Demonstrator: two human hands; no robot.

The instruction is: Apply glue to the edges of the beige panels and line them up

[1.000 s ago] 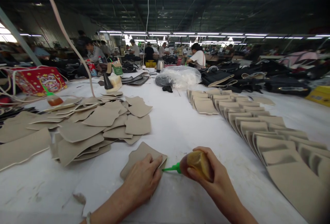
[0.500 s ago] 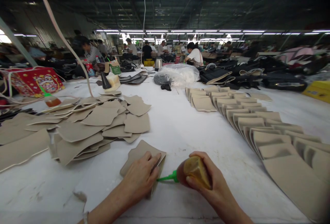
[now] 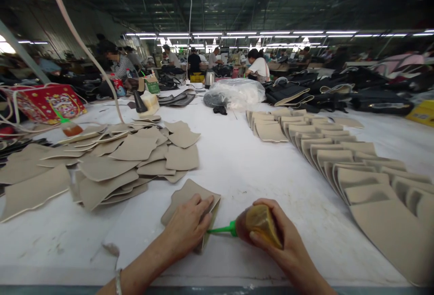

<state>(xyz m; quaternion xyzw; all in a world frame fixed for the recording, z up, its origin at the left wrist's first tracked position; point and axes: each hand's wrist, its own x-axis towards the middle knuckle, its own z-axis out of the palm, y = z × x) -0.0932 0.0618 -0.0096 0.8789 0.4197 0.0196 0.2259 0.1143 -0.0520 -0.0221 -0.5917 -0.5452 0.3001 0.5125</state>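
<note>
Right grip [image 3: 276,240] closed round glue bottle [image 3: 262,225]; green nozzle [image 3: 222,230] at right edge of tan piece [image 3: 185,194]. Left grip [image 3: 186,228] spread flat, pinning the piece to the bench [image 3: 237,164], near side. Judged: edge-gluing under way; next calls for steady squeeze, piece kept flat.

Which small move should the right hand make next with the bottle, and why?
Probably slide the green nozzle along the right edge of the beige piece: the right hand holds the bottle with its tip at that edge, while the left hand presses the piece flat on the table.
</note>
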